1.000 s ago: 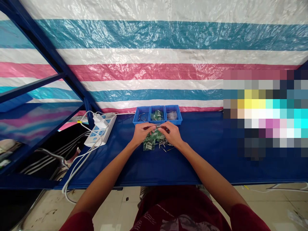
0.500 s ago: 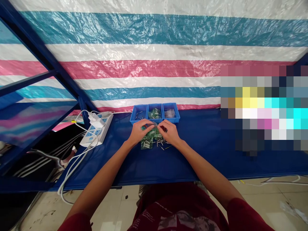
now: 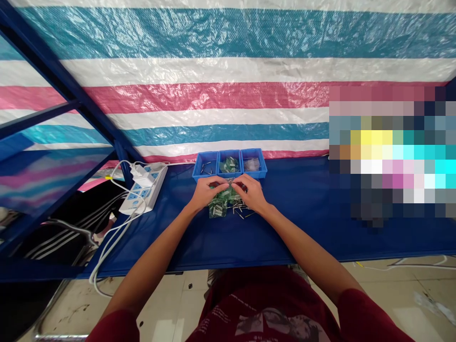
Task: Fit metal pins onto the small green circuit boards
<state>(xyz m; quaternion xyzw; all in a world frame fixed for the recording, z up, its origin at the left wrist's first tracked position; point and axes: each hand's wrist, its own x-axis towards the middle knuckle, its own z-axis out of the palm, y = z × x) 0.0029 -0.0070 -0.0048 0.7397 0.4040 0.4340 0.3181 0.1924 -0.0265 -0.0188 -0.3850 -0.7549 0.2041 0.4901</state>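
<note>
My left hand (image 3: 207, 192) and my right hand (image 3: 251, 191) nearly meet at the fingertips, just in front of three blue bins. Both are pinched on something small between them, too small to name. Beneath and between them lie green-tinted plastic bags (image 3: 217, 209) with small pale pieces inside. Several thin metal rods (image 3: 242, 209) are scattered beside my right hand. The left bin (image 3: 195, 171) holds a few thin rods, the middle one green bags (image 3: 229, 165), the right one a clear bag (image 3: 251, 165).
A white power strip (image 3: 154, 190) with plugs and white cables lies on the blue table (image 3: 302, 209) at the left. Blue frame bars rise at the left. A striped plastic sheet (image 3: 221, 95) hangs behind. The far right is pixelated.
The view has shifted slightly. My hands remain together at the same place over the bags, with fingertips slightly changed in position.
</note>
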